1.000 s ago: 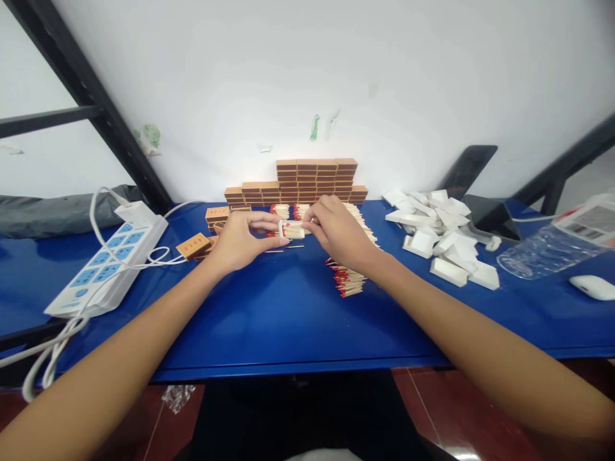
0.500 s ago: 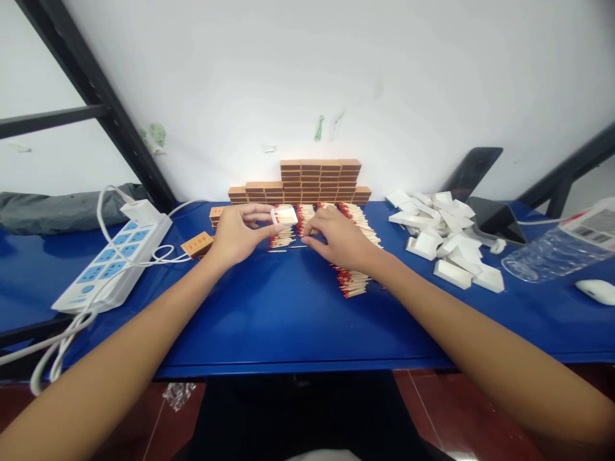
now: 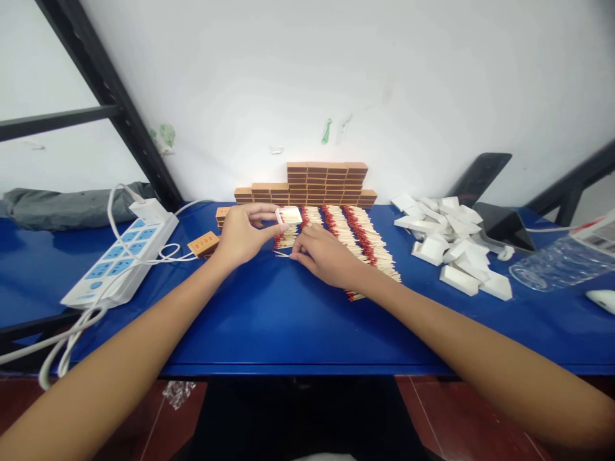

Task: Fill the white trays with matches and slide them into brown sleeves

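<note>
My left hand (image 3: pixel 243 235) grips a small white matchbox tray (image 3: pixel 289 216) between thumb and fingers, tilted so the matches inside show. Below the tray, the fingers of my right hand (image 3: pixel 324 257) are pinched at the end of a single match (image 3: pixel 282 255), its red head pointing left. Under and behind the tray lies a short row of loose matches (image 3: pixel 287 241). Longer rows of red-headed matches (image 3: pixel 368 234) stretch to the right, partly covered by my right hand and forearm.
Stacked brown matchboxes (image 3: pixel 327 182) stand against the wall. An orange matchbox (image 3: pixel 204 244) lies by my left wrist. White trays (image 3: pixel 459 278) are heaped at right, near a black phone stand (image 3: pixel 504 227) and a plastic bottle (image 3: pixel 552 262). A power strip (image 3: pixel 120 256) with cables sits left.
My right hand has moved left and down to the single match in front of the rows, uncovering more of the match rows. My left hand still holds the tray; the view has shifted slightly.
</note>
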Motion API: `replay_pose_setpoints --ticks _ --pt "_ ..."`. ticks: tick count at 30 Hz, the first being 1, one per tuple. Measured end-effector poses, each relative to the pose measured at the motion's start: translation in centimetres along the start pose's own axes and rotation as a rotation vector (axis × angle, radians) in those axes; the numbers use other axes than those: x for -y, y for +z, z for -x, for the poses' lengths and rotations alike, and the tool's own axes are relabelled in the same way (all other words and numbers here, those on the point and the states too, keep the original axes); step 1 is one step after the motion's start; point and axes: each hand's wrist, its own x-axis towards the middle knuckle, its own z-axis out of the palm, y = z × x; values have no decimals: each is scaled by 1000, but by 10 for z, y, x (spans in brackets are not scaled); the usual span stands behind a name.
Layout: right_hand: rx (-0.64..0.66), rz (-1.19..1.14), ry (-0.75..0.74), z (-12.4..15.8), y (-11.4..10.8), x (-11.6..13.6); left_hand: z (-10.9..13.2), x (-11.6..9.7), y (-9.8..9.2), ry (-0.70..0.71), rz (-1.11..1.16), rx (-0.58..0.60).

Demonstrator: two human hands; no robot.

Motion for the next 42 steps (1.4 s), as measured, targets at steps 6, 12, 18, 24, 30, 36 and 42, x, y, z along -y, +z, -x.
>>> replay_pose_setpoints --ticks 6,12,18,24,30,36,42 --pt "-72 -22 -4 -3 11 4 1 -1 1 -3 8 -10" --pt "-28 -54 -21 -5 13 5 2 -2 2 1 8 -3" --pt "-6 -62 -91 -3 -4 0 1 -2 -2 15 -40 40" --pt "-154 -22 -26 -1 -28 -12 2 1 1 68 -71 104" --pt "0 -15 -115 1 -16 -21 1 3 0 54 -86 70" --pt "66 2 -100 -3 -7 -14 1 1 -2 61 -99 37" --pt "104 -42 -78 0 -9 -9 1 -1 -1 39 -79 39"
